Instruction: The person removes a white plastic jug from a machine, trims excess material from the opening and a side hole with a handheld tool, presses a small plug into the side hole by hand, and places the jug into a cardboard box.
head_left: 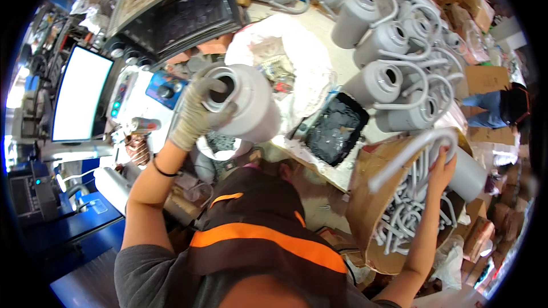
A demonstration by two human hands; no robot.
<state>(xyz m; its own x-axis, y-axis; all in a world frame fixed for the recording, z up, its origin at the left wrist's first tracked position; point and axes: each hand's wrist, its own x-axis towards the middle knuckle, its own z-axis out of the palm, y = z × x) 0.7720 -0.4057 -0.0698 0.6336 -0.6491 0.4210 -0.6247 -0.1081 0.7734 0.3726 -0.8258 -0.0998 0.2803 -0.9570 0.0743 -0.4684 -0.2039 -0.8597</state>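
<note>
Cluttered workshop surroundings fill the head view: a lit monitor [83,94] stands to your left, and a pale worktop [319,27] spreads ahead of you. Your left hand [201,105], in a knitted, soiled glove, has its fingers hooked over the neck of a grey canister [255,102], with a firm-looking hold at the round mouth. That mouth faces up and toward the glove, while the smooth cylindrical body slants away to the right.

Your bare right hand [442,170] is well apart on the far right, fingers closed around a curved grey tube [402,161]. From that grip, the tube's long straighter stretch points left and toward you, roughly toward the canister's side, and its bend arches above your fingers; the free end is blurred. Your left hand is clearly the nearer one to the canister.

Beneath the tube, a brown cardboard box [363,202] holds a tangle of glossy bent handles [408,217]. Between your hands lie a crumpled white plastic bag [308,51] and a black tray [355,104] of dark grey, wet-looking material. Finished-looking jugs [371,82], matte grey with looped handles, crowd beyond.
</note>
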